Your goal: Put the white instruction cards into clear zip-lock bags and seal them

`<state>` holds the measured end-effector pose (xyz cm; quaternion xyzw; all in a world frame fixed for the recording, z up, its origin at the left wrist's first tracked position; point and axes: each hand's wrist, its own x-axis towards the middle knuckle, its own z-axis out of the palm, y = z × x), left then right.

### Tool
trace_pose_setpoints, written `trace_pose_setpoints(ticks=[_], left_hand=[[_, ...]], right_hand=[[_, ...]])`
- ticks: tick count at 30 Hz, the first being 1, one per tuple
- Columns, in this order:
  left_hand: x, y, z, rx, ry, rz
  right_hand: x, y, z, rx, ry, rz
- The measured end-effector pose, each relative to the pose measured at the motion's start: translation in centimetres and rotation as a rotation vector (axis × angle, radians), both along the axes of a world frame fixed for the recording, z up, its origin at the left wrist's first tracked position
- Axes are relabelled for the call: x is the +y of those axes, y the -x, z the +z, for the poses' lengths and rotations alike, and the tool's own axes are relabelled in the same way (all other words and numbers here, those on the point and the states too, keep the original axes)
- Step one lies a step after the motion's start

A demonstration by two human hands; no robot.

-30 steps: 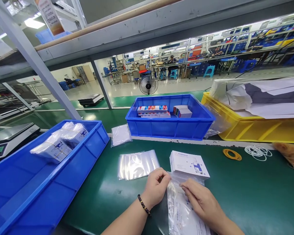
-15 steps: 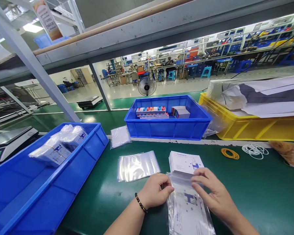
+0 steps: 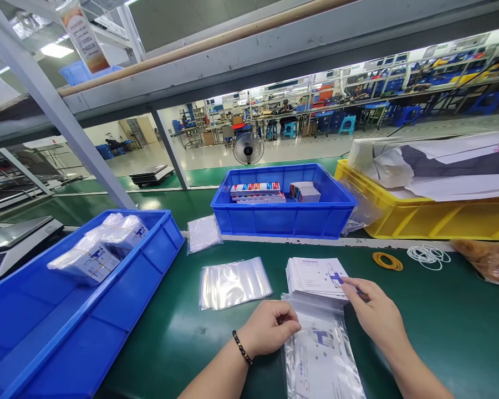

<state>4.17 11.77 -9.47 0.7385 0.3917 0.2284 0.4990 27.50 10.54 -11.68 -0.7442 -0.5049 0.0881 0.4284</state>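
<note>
A stack of white printed cards (image 3: 311, 274) lies on the green table, its upper cards slightly askew. My right hand (image 3: 372, 307) is at the stack's right edge, thumb and forefinger closed on the corner of the top card. Just below the stack, a clear plastic bag (image 3: 322, 363) with similar printed cards inside lies flat. At its upper left edge, my left hand (image 3: 274, 327) has curled fingers and pinches the bag; the fingertips are partly hidden. Left of the stack, several clear empty bags (image 3: 235, 282) are spread in an overlapping pile.
A blue bin (image 3: 283, 219) with small boxes stands behind; another blue bin (image 3: 149, 266) at left holds bundled bagged cards. A yellow bin (image 3: 432, 219), yellow rubber bands (image 3: 387, 261), white bands (image 3: 428, 256) and a brown bag (image 3: 486, 260) are at right. A white packet (image 3: 203, 234) lies near the middle bin.
My right hand has moved up and right, from above the bag's opening to the right edge of the card stack. The top cards have shifted slightly. My left hand stays by the bag.
</note>
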Motion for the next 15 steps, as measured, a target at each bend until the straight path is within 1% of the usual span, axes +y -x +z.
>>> trace_pose_setpoints(ticks=[3,6,9,13,15], left_hand=[[-0.1,-0.1,-0.1,-0.007,0.000,-0.018],[-0.1,-0.2,0.0,-0.002,-0.001,-0.038],[-0.1,-0.3,0.0,0.007,-0.009,-0.043],[-0.1,-0.3,0.0,-0.011,-0.019,-0.045],[-0.2,-0.3,-0.1,-0.012,0.022,-0.032]], right_hand=[[-0.4,0.3,0.9,0.021,-0.006,-0.079],[-0.6,0.3,1.2,0.062,0.028,-0.104],[-0.4,0.1,0.4,0.010,0.044,-0.081],[0.0,0.1,-1.1,-0.153,0.036,0.025],[0.0,0.3,-1.6,-0.196,0.032,0.072]])
